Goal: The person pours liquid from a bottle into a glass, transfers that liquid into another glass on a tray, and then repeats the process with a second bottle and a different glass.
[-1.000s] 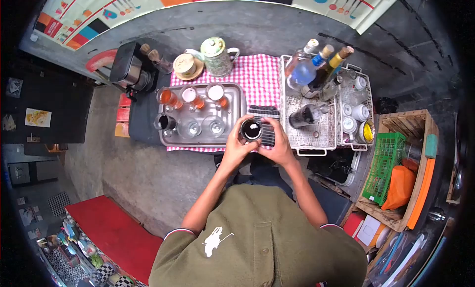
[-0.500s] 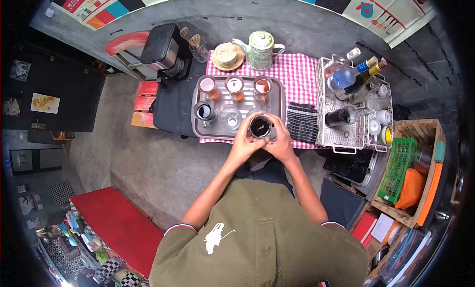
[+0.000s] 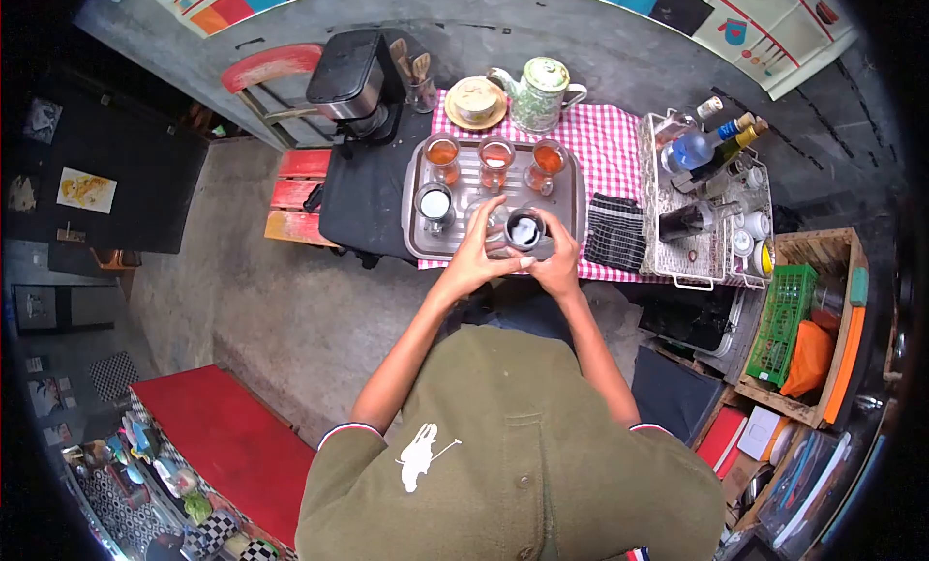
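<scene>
Both my hands are round a glass of dark drink at the front right of the brown tray. My left hand is on its left side with the fingers somewhat spread, and my right hand curves round its right side. Behind it on the tray stand three glasses of amber drink, at left, middle and right. Another dark-filled glass is at the tray's front left. An empty-looking glass is partly hidden by my left hand.
A green patterned teapot and a lidded cup on a saucer stand behind the tray. To the left is a coffee maker. On the right are a folded dark cloth and a white wire rack with bottles and jars.
The view has shifted, so the table things appear further right. My left hand's fingers look looser round the glass. Reflections on the drinks have changed.
</scene>
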{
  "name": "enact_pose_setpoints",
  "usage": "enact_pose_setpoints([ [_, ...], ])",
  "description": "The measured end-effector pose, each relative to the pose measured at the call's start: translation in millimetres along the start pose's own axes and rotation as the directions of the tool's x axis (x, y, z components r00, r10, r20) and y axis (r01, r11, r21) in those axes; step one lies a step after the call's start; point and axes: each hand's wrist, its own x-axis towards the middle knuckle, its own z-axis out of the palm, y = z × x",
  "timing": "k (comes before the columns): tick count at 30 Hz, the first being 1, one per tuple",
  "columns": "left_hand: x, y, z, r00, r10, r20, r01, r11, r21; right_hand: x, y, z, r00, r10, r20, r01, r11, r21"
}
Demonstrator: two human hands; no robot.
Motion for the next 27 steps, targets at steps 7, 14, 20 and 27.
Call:
enact_pose_setpoints([
  [7,-9.8,-46.4,-40.1,0.983,0.083,-0.167,-0.01,0.916,0.4,-2.1,20.8,-4.1,0.998,0.033,-0.052,-0.034,0.999,-0.017],
  [14,22.3,-98.5,-36.0,0.992,0.104,-0.072,-0.034,0.766,0.642,2.8,19.3,-17.0,0.997,0.059,-0.05,-0.061,0.997,-0.048],
  [20,40.4,-125.7,-21.6,0.996,0.09,-0.019,-0.037,0.591,0.806,0.7,20.9,-23.0,0.997,0.07,-0.036,-0.073,0.994,-0.077],
  [27,44.5,-145.0,-19.9,0.987,0.142,-0.071,-0.037,0.639,0.769,-2.3,24.0,-20.6,0.995,0.095,-0.007,-0.095,0.989,-0.116],
])
